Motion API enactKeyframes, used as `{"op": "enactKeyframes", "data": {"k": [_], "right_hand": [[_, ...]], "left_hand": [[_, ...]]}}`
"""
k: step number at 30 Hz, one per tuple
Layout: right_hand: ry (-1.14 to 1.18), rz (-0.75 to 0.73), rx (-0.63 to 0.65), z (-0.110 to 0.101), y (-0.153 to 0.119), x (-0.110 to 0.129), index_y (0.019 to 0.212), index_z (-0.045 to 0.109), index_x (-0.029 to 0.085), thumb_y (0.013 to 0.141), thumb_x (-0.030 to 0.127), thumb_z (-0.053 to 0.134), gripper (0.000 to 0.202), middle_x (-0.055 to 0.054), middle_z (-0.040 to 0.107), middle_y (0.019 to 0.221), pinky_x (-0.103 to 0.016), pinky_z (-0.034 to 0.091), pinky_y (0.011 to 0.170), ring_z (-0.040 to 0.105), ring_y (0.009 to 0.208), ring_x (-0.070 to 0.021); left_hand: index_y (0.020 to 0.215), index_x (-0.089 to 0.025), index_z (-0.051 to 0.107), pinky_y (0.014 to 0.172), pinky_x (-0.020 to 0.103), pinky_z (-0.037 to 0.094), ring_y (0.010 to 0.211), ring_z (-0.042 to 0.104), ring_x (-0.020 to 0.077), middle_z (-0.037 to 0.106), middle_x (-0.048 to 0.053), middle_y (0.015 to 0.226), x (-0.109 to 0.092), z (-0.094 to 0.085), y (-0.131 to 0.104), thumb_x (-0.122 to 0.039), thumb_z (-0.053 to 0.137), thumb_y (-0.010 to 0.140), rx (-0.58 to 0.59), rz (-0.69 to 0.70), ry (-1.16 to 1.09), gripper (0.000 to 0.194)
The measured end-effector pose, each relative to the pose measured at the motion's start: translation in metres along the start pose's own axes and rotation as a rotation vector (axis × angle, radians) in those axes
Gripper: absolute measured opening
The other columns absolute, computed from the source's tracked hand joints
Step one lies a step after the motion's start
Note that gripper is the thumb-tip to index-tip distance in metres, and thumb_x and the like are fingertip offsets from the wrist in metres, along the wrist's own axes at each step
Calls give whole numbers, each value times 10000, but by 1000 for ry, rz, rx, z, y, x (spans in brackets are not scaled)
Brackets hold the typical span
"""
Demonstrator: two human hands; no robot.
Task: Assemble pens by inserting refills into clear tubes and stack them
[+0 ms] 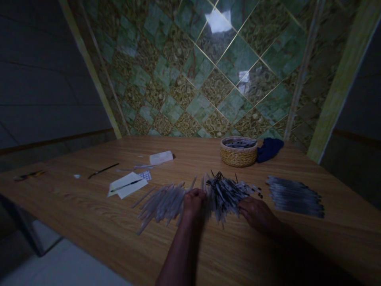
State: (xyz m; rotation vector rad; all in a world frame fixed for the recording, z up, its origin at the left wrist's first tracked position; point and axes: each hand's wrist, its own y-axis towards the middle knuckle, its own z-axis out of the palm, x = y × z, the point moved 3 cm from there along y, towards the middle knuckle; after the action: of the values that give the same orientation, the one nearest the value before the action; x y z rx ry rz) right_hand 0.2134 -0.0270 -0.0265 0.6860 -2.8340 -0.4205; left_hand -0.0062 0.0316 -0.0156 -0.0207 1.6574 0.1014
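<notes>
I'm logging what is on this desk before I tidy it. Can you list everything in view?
Wooden table: one, light brown, fills the lower view.
Pile of pale thin tubes: one pile, whitish, centre-left, by the left hand.
Pile of dark-tipped pen refills: one pile, black and clear, centre.
Neat row of dark pens: one row, grey-black, right.
Woven round basket: one, tan, behind the piles, holding dark sticks.
Dark blue cloth: one, beside the basket.
White paper sheets: a few, left of centre.
Small white box: one, far centre-left.
Black pen: one, left.
Left hand: one, between the piles.
Right hand: one, at the dark-tipped pile.
</notes>
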Motion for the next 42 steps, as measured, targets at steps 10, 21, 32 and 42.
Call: {"op": "enactKeyframes", "data": {"k": [10, 21, 32, 42], "right_hand": [[-163, -247, -32, 17, 5, 12, 867, 595, 211, 857, 90, 413, 219, -51, 606, 857, -303, 373, 720, 518, 816, -195], [-301, -473, -132, 8, 15, 8, 779, 584, 183, 874, 112, 459, 172, -50, 596, 770, -284, 380, 626, 514, 747, -178], [908, 253, -627, -78, -2, 22, 815, 617, 173, 814, 325, 577, 156, -43, 688, 697, -249, 523, 523, 656, 600, -162], [1019, 268, -764, -117, -15, 50, 797, 658, 184, 768, 295, 642, 115, -47, 715, 756, -224, 542, 570, 671, 640, -147]], "left_hand": [[1055, -131, 582, 434, 186, 372, 417, 513, 95, 618, 6, 519, -10, 23, -21, -234, 702, 607, 201, -157, -406, 475], [964, -112, 641, 412, 175, 333, 414, 514, 89, 632, 27, 536, -13, 25, -22, -230, 690, 648, 264, -146, -496, 342], [925, -78, 618, 419, 186, 363, 480, 622, 136, 705, 116, 739, -23, 35, -33, -247, 685, 651, 383, -99, -505, 329], [860, -101, 621, 430, 204, 363, 447, 593, 125, 694, 86, 675, -31, 38, -40, -328, 738, 614, 314, 24, -359, 355]]}}
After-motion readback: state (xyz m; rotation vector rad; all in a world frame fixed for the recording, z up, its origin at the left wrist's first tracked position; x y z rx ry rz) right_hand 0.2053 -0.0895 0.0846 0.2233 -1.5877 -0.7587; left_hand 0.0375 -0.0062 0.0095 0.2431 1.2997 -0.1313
